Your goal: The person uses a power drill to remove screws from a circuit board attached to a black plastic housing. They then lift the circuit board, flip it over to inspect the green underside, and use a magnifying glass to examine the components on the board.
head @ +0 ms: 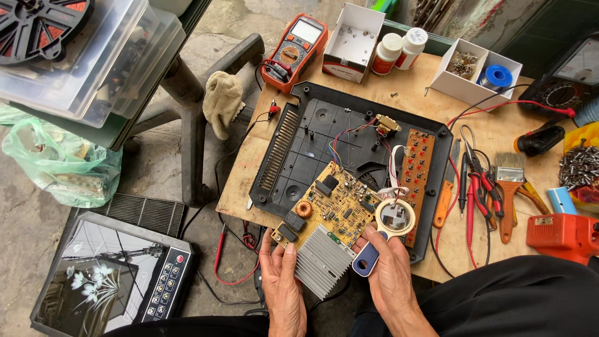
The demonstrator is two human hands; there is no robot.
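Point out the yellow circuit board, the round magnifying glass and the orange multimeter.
Yellow circuit board point(331, 203), head view, its middle.
Round magnifying glass point(395, 217), head view, its lens.
Orange multimeter point(296, 51), head view, its dial.

Circuit board point(327, 203): yellow-brown, crowded with small parts, copper coil, black relays; ribbed silver heat sink point(321, 259) fixed at near end. Tilted, lifted above black plastic base, thin wires run from far edge. Magnifying glass point(392, 226): round lens, cream rim, blue-white handle; lens over board's right edge.
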